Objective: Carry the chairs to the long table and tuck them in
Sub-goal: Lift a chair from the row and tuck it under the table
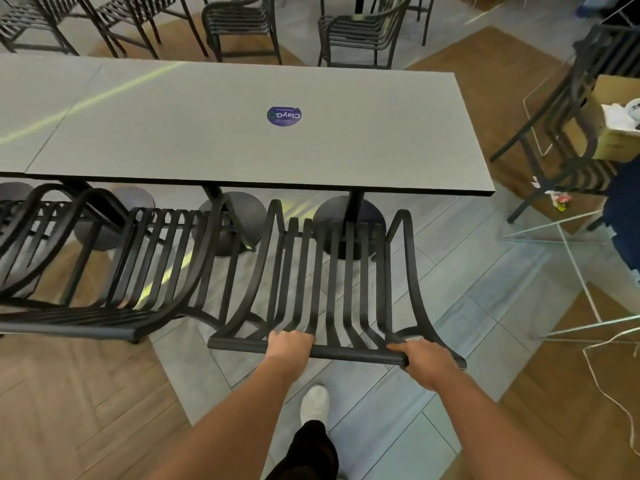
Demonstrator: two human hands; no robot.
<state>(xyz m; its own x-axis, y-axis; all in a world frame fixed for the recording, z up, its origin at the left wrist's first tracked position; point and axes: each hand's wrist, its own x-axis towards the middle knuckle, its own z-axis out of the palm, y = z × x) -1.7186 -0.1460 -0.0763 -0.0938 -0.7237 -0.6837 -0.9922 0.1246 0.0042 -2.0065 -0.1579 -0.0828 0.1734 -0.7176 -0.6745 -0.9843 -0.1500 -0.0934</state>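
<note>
I have both hands on the top rail of the black slatted metal chair: my left hand is wrapped over the rail toward its left part, and my right hand grips it at the right end, fingers curled round the bar. Both are closed firmly on the chair. The chair stands on the floor facing the long grey rectangular counter, its seat front near the counter's near edge and not yet under it, in line with the round black pedestal base.

I judge this chair stiff and fairly heavy, being all metal tube and slats; it will not flex, and its legs may scrape or catch on the tiled floor if I push it flat. The top rail is the sensible hold, hands spread wide as now, so it neither twists nor swings. The painted bar looks smooth, so a full wrap is safer than fingertips. Going in, the front legs must clear that pedestal.

To my left a second black slatted chair already sits beside this one, close at the arms; whether they touch I cannot tell.

Off to the right, an open brown cardboard box rests on another dark chair, holding what seems to be white crumpled material; I cannot make out more.
</note>
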